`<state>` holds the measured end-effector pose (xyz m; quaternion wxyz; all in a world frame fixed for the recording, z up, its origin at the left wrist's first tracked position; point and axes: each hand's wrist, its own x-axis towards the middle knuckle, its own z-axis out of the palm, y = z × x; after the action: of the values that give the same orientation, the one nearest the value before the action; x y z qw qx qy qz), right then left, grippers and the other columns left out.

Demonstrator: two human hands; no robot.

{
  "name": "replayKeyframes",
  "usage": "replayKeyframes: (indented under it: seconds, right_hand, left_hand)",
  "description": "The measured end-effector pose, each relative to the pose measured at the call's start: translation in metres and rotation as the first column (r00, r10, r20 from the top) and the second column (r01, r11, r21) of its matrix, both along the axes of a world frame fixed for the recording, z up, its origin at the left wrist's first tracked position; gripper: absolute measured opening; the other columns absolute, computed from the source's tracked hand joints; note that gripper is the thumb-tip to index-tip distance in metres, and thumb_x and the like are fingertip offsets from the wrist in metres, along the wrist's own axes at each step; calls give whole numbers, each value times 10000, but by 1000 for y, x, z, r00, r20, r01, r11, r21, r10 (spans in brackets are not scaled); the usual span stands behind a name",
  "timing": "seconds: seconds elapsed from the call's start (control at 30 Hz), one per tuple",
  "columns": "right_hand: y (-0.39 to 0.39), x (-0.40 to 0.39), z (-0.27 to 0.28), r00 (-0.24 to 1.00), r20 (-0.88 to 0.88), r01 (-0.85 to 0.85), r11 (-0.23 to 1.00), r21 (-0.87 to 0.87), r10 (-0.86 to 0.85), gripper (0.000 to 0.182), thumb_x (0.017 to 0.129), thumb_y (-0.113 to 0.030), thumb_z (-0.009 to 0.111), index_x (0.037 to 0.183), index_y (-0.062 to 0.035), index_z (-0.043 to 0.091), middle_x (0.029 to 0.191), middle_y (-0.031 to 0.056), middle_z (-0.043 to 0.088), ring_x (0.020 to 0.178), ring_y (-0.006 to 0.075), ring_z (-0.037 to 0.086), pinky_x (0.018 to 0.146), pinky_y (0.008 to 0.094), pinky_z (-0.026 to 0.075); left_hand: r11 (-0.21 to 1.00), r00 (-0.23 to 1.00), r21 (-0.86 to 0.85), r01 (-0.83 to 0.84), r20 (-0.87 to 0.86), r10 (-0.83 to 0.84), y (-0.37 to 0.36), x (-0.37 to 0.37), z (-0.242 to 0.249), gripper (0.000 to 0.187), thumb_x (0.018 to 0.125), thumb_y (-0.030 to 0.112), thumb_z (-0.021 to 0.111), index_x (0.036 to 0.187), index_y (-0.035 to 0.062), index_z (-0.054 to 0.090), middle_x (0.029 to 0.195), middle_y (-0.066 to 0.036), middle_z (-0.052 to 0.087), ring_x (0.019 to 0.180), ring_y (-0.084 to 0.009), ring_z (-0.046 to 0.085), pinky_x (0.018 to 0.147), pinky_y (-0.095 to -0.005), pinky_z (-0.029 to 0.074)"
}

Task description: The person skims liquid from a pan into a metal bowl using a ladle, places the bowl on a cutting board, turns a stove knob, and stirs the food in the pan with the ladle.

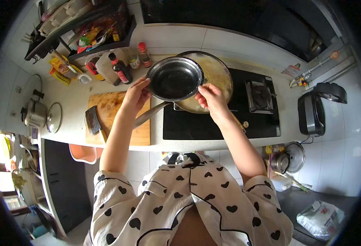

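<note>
Between my two hands a shiny metal bowl is held up by its rim, and its dark inside shows only some wet-looking specks. My left hand pinches the left edge; my right hand grips the lower right edge. Behind and below the bowl, a wide pan with yellowish, cloudy contents sits on the black stove. The bowl covers part of the pan. A long pan handle points down to the left, past my left forearm.
A cleaver lies on a wooden cutting board to the left. Several bottles, including a dark sauce bottle, stand along the wall. A second burner is on the right, with an open black bin beyond. A lidded pot stands far left.
</note>
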<state>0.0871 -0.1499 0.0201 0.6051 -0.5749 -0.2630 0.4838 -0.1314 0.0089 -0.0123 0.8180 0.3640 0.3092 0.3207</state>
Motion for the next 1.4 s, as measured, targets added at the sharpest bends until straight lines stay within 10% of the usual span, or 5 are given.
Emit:
replayKeyframes:
  seconds: [0.63,1.0,1.4]
  right_hand:
    - [153,-118,-51,852,112,-419,795,-438,511,81,862,-57,504,867,19,531,730,104,612,614,159,616,486,274,512]
    - [207,-180,-162,820,-217,-519,531,-669,529,238,885,-64,362,1054,25,504,876,162,585,667,258,608,554,382,562]
    - [195,-203,-159,803,-57,-388,449,-805,593,325,893,-119,404,1183,-29,518,1140,164,573,925,279,613,788,385,550]
  left_hand:
    - [886,890,-106,-451,-127,438,15,-149,-63,279,950,164,494,1222,144,551,740,84,545,627,-31,490,590,-191,431]
    - [861,874,-196,-470,-243,422,22,-205,-145,359,967,179,468,1326,180,475,836,92,578,626,-12,480,531,-161,395]
    - [921,918,-203,-332,-295,266,38,-213,-181,363,967,243,471,1327,194,475,926,109,608,677,-13,501,550,-180,329]
